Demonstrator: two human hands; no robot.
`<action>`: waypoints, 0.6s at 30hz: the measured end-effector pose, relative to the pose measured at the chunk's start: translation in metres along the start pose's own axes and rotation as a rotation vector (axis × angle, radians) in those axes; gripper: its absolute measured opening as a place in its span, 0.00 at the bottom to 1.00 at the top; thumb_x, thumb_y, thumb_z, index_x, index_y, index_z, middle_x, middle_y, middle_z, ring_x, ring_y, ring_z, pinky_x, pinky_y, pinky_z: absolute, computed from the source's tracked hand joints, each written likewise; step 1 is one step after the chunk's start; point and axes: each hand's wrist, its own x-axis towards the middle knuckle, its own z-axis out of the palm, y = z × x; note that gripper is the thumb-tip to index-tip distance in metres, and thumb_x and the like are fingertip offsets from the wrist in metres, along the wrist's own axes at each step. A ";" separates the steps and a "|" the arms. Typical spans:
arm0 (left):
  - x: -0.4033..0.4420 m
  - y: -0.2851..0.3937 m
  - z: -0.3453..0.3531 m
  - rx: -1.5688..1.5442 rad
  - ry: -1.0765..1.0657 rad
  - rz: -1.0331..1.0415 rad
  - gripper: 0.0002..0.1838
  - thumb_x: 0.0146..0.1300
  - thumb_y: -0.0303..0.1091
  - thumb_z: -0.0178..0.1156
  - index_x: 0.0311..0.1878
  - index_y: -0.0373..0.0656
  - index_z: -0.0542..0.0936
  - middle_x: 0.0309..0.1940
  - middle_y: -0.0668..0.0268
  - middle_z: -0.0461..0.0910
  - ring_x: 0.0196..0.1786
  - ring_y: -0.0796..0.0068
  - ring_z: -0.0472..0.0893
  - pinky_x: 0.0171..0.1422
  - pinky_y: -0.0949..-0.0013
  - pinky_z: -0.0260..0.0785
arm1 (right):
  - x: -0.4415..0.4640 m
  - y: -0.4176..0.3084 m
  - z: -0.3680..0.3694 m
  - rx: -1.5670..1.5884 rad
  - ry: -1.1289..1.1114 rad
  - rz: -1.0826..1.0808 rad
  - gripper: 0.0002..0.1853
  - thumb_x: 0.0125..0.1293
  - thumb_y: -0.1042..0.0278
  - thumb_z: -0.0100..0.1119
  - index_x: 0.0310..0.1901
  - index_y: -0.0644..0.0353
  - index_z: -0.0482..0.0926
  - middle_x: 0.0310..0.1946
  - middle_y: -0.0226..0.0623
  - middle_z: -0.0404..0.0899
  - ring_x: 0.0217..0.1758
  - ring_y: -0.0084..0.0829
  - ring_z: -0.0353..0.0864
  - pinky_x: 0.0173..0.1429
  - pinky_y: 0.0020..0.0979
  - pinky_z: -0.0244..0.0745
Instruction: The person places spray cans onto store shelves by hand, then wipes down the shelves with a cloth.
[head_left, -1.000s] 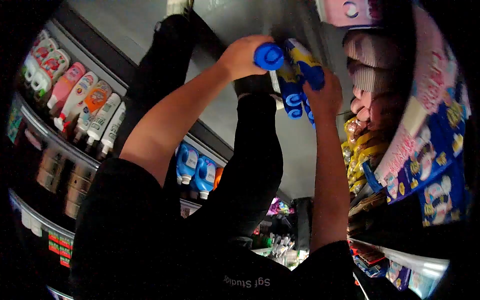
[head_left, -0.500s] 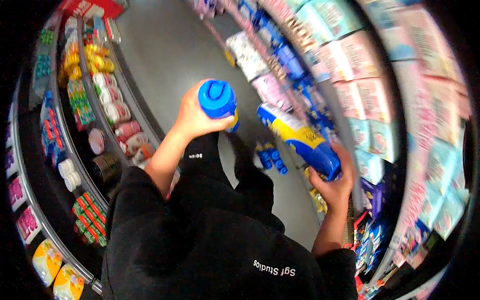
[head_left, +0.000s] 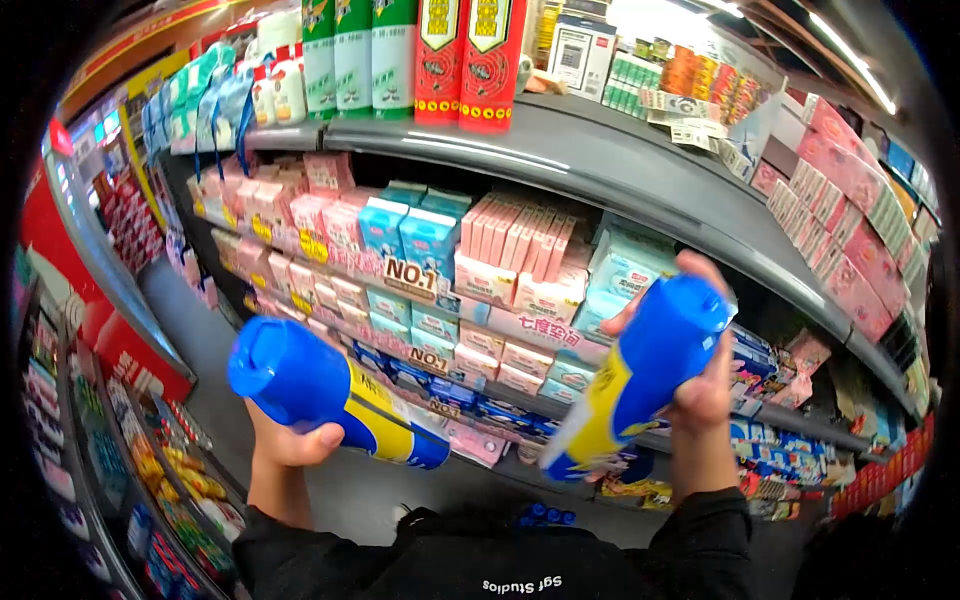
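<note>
Shifted from over floor [head_left: 350,487] to shelf [head_left: 640,160]; gripping left can [head_left: 325,385] (8 o'clock) in left hand [head_left: 290,443], right can [head_left: 648,350] (4 o'clock) in right hand [head_left: 707,390], presumably against slipping.

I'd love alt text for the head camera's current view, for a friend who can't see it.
A person's left hand and right hand each hold a tilted blue-and-yellow can with a blue cap, in front of a store shelf stocked with pink packs and light-blue packs. Green-and-white cans and red cans stand on top.
</note>
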 end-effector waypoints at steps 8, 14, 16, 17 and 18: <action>0.181 0.079 -0.023 -0.169 -0.428 0.184 0.49 0.48 0.62 0.57 0.63 0.31 0.59 0.47 0.50 0.72 0.45 0.61 0.77 0.49 0.62 0.71 | 0.079 -0.107 0.026 -0.153 0.153 -0.365 0.28 0.54 0.58 0.62 0.54 0.64 0.68 0.39 0.42 0.79 0.42 0.37 0.81 0.49 0.33 0.77; 0.283 0.106 -0.012 -0.289 -0.467 0.242 0.36 0.61 0.52 0.46 0.60 0.26 0.66 0.51 0.45 0.76 0.53 0.54 0.79 0.59 0.58 0.70 | 0.182 -0.155 0.048 -0.315 -0.004 -0.546 0.17 0.57 0.59 0.57 0.40 0.65 0.74 0.32 0.43 0.80 0.34 0.35 0.81 0.42 0.32 0.80; 0.297 0.098 -0.003 -0.328 -0.508 0.233 0.35 0.60 0.52 0.48 0.59 0.27 0.67 0.50 0.45 0.77 0.52 0.54 0.80 0.58 0.58 0.71 | 0.223 -0.153 0.066 -0.278 -0.027 -0.493 0.13 0.56 0.61 0.54 0.34 0.64 0.75 0.26 0.43 0.80 0.25 0.35 0.81 0.36 0.32 0.81; 0.300 0.092 0.003 -0.357 -0.539 0.220 0.35 0.59 0.51 0.49 0.59 0.28 0.68 0.49 0.46 0.78 0.51 0.54 0.81 0.58 0.58 0.72 | 0.239 -0.151 0.061 -0.292 0.044 -0.492 0.12 0.55 0.61 0.53 0.33 0.63 0.75 0.24 0.40 0.79 0.24 0.32 0.79 0.34 0.31 0.79; 0.295 0.084 0.012 -0.378 -0.453 0.224 0.34 0.58 0.51 0.52 0.57 0.30 0.70 0.48 0.47 0.78 0.49 0.55 0.81 0.54 0.60 0.74 | 0.254 -0.150 0.056 -0.304 0.115 -0.488 0.11 0.55 0.62 0.53 0.31 0.62 0.74 0.23 0.37 0.78 0.22 0.29 0.77 0.31 0.29 0.78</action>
